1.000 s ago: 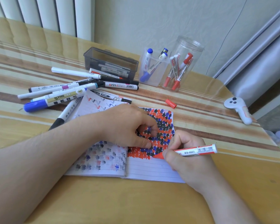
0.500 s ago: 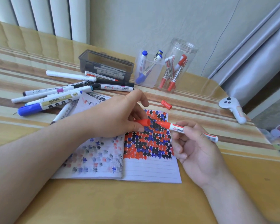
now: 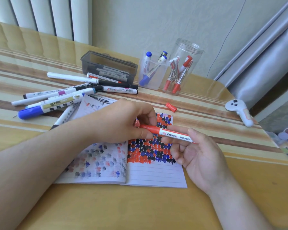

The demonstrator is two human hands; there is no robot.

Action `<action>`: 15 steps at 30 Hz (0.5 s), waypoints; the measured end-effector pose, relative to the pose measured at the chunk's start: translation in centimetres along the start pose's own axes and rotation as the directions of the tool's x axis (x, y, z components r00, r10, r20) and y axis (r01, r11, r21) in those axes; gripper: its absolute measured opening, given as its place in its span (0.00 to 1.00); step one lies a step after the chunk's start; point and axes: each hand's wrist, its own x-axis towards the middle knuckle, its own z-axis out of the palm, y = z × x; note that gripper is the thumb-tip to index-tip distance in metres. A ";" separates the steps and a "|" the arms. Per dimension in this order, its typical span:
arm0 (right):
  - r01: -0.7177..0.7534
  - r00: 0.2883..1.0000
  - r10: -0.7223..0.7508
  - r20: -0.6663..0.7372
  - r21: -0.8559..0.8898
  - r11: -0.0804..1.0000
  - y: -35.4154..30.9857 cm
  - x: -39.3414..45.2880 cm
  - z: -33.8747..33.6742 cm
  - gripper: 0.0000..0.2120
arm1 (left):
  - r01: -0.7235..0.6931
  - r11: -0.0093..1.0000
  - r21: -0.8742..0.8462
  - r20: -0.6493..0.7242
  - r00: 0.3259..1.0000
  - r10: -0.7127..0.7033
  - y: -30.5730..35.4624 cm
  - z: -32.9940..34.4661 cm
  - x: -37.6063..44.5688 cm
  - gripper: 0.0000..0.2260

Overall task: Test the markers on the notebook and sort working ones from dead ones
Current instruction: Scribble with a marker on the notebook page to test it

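The right hand (image 3: 198, 156) curls its fingers around the barrel of a red whiteboard marker (image 3: 171, 134), holding it level above the open notebook (image 3: 153, 175). The left hand (image 3: 123, 123) pinches the marker's red cap end between thumb and fingertips. A loose red cap (image 3: 171, 107) lies on the bench (image 3: 123, 209) beyond the notebook. Farther back, a clear jar (image 3: 184, 63) holds red markers and a clear cup (image 3: 152, 72) holds blue ones; unsorted markers (image 3: 70, 97) lie to the left.
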 end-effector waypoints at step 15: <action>0.543 0.723 -0.672 0.162 -0.735 0.407 -0.5 -2.2 1.9 0.06 | -0.070 0.876 -0.477 -0.103 0.994 0.023 3.9 1.4 -0.6 0.21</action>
